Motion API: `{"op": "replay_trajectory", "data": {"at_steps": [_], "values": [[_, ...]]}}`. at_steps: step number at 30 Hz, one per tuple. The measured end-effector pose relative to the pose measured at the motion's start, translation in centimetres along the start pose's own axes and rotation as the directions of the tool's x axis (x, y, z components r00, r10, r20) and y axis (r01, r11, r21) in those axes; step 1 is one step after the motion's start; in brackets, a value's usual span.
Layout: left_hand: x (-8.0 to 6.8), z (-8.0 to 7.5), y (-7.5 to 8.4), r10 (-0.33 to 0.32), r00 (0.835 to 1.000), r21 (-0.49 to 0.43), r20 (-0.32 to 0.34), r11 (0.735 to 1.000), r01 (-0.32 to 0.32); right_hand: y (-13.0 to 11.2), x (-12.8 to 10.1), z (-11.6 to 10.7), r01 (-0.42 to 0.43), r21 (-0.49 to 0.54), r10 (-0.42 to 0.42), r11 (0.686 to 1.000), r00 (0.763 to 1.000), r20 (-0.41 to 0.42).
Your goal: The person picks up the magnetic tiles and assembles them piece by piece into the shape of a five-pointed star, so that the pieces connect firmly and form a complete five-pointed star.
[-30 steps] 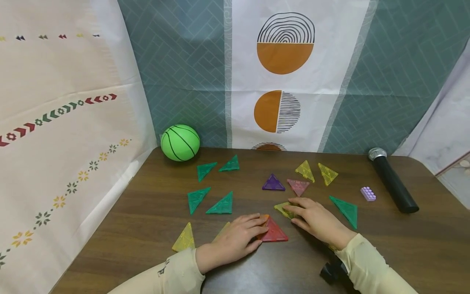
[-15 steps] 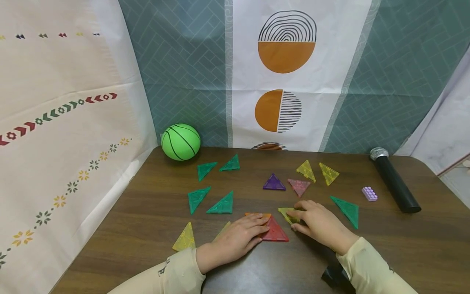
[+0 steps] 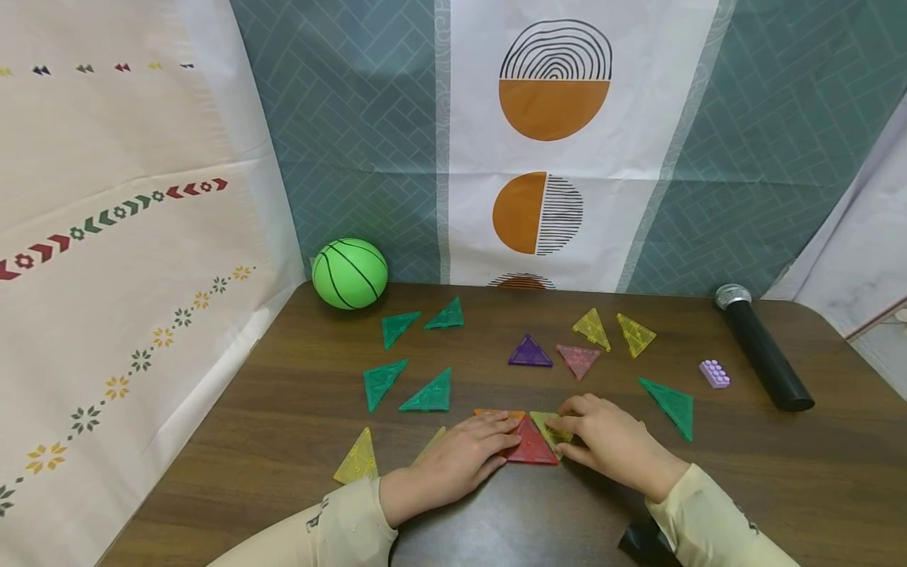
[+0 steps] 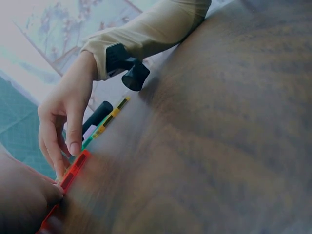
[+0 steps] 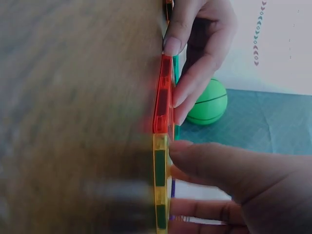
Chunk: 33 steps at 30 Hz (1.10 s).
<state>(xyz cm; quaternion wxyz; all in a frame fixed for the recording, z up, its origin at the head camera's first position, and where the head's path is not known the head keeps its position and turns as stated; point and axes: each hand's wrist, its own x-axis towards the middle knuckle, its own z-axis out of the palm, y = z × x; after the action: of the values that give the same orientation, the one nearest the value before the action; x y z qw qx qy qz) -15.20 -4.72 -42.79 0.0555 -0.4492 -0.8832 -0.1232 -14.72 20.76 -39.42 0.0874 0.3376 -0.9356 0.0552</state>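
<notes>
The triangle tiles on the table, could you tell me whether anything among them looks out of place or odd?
Nothing looks damaged. Odd company only: a green ball, a black microphone and a purple brick lie around the flat tiles. Both hands join a yellow tile to a red tile.

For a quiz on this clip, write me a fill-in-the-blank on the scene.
1. The left hand rests on the ____ tile.
2. The right hand touches a ____ tile beside it.
3. The ball is ____.
4. The black ____ lies by the purple brick.

Missing: red; yellow; green; microphone
</notes>
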Motion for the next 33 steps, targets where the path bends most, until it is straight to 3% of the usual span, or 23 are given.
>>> {"op": "replay_trajectory", "data": {"at_steps": [9, 19, 27, 33], "values": [[0.0, -0.1, -0.1, 0.000, 1.000, -0.006, -0.007, 1.000, 0.000, -0.1, 0.2, 0.1, 0.013, 0.017, -0.013, 1.000, 1.000, 0.001], [0.1, 0.1, 0.1, -0.005, 1.000, 0.012, 0.016, 1.000, 0.005, 1.0, 0.4, -0.9, -0.046, 0.103, 0.042, 0.994, 0.998, 0.047], [0.1, 0.1, 0.1, 0.008, 1.000, 0.031, -0.005, 0.999, -0.008, 3.2, 1.6, -2.0, -0.145, 0.083, 0.139, 0.986, 0.987, 0.080], [0.0, 0.1, 0.0, 0.005, 1.000, 0.048, -0.018, 0.999, -0.004, 5.8, 3.1, -2.0, -0.125, 0.079, 0.121, 0.989, 0.991, 0.054]]}}
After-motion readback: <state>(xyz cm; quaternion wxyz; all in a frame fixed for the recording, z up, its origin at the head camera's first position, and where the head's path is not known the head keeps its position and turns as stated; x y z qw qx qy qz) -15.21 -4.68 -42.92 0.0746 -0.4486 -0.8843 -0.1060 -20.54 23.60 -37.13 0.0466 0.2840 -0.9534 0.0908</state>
